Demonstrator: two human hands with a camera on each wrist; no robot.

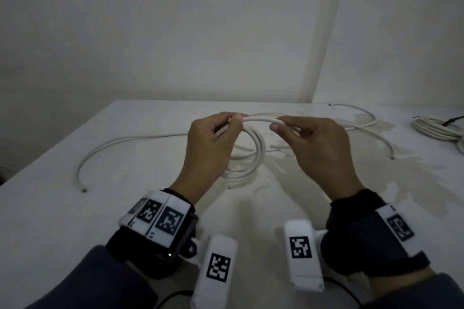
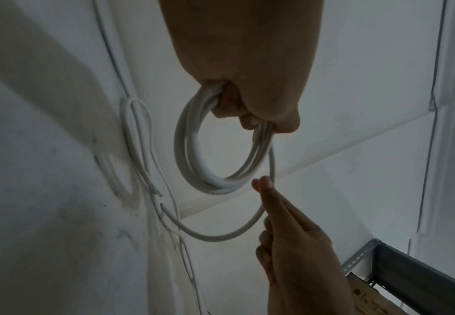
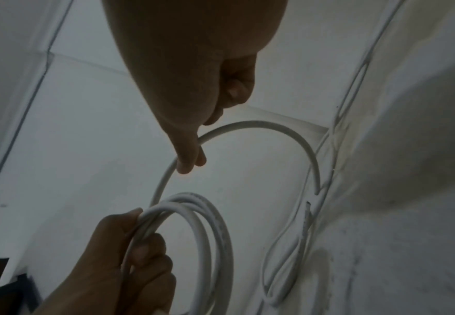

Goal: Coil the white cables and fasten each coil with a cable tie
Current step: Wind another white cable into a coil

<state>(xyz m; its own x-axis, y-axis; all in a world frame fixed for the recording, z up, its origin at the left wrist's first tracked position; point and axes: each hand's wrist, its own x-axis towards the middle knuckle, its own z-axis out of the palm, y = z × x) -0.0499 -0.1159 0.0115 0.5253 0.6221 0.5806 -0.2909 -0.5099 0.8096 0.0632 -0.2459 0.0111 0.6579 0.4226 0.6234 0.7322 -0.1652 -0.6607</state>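
- Your left hand (image 1: pixel 208 143) is clamped round the top of a half-wound coil (image 1: pixel 253 155), which hangs above the table (image 1: pixel 62 208); several loops are gathered in it.
- Your right hand (image 1: pixel 316 148) pinches the free run (image 3: pixel 274 132) of the same cable just beside the coil, thumb against fingertips, feeding the next loop.
- The tail of this cable looks short, so I judge a loop or so is left before it needs tying.
- No cable tie shows in any view; where the ties are, I cannot tell.
- A loose white cable (image 1: pixel 105 150) lies on the table to the left of the coil, uncoiled, and more loose cable (image 1: pixel 369 120) trails to its right.
- A finished-looking bundle (image 1: pixel 437 129) sits far right of the coil; whether it is tied is too small to tell.
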